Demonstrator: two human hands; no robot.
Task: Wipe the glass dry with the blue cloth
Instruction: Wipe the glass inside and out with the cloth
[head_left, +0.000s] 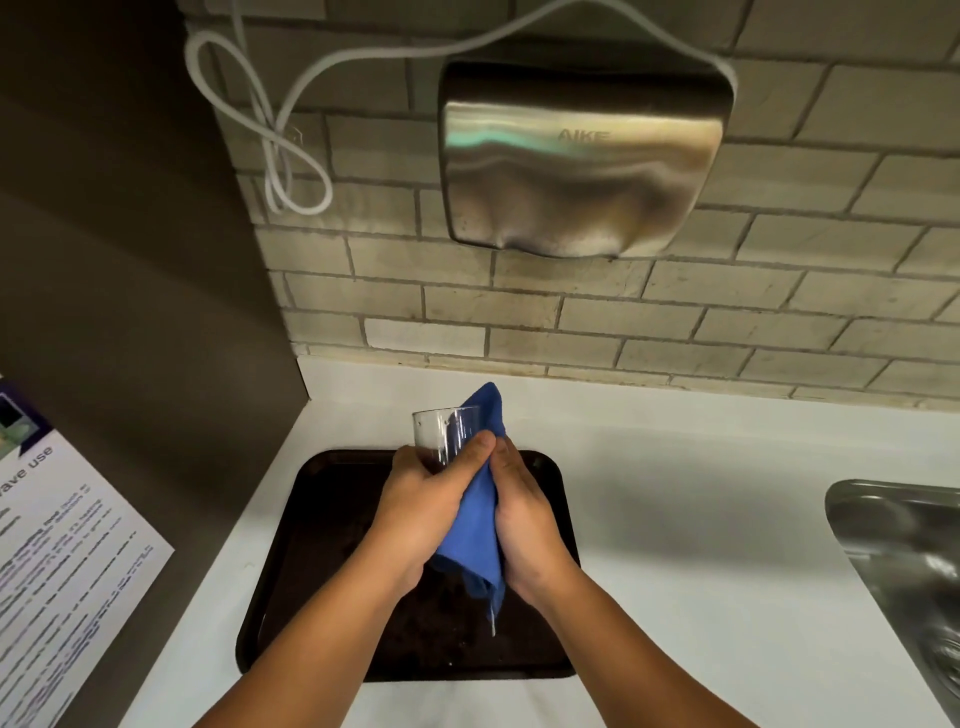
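A white countertop (675, 493) runs below a grey brick wall with a steel hand dryer (582, 156); a dark rectangular tray (322, 545) lies on it. Above the tray, the left hand (426, 509) wraps its fingers round a clear drinking glass (441, 431), held upright. The right hand (524, 519) presses a blue cloth (475, 519) against the glass's side, fingers together.

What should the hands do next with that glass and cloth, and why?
Probably turn the glass a little in the left hand while the right hand rubs the blue cloth along its side. The cloth lies against only the right side of the glass, so the left side looks unwiped, and both are held above the dark tray.
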